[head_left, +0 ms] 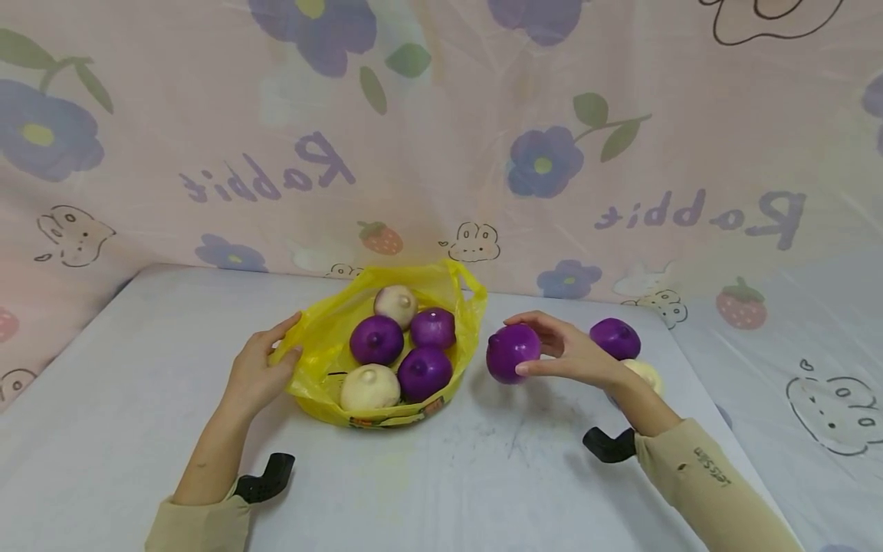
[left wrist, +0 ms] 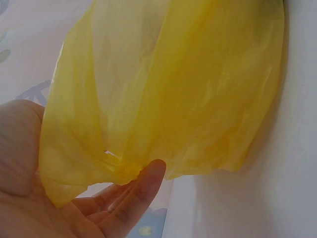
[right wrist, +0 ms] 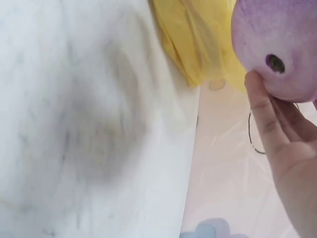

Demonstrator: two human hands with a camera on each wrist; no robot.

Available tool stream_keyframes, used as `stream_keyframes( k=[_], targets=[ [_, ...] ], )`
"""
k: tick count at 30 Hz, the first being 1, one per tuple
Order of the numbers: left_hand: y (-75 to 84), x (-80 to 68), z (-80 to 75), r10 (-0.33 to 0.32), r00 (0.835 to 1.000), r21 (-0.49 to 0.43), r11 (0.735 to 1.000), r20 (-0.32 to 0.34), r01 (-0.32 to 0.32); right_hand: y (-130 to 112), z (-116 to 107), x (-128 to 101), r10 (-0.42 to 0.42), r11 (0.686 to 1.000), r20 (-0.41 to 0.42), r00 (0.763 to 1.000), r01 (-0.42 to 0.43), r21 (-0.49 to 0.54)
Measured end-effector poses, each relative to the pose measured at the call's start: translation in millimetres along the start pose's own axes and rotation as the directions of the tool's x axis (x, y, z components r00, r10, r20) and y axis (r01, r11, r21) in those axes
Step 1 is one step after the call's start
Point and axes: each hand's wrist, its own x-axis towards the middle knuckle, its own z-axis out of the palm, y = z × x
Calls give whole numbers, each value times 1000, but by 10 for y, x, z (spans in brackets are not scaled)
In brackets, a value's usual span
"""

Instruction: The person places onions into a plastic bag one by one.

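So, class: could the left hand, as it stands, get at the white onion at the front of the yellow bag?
Probably yes. The left hand grips the yellow bag at its rim, the mouth lies open, and the white onion sits uncovered just inside; it would have to let go first.

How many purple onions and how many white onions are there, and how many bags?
Purple onions: 5. Three lie in the yellow bag, one purple onion is in the right hand, and one sits on the table.
White onions: 3. Two in the bag, one behind the right wrist.
Yellow bags: 1, its edge held by the left hand.
Total: 9 things.
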Motion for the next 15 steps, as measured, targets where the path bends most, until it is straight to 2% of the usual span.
stream_keyframes(
  k=[6, 15],
  targets=[
    [-6, -8, 1, -2, 1000, 0, 1000, 6, 2, -37, 50, 69, -56, 997, 23, 998, 55, 58],
    [8, -11, -2, -4, 1000, -10, 1000, 1, 4, -148, 140, 174, -97, 987, 30, 995, 92, 129]
  ],
)
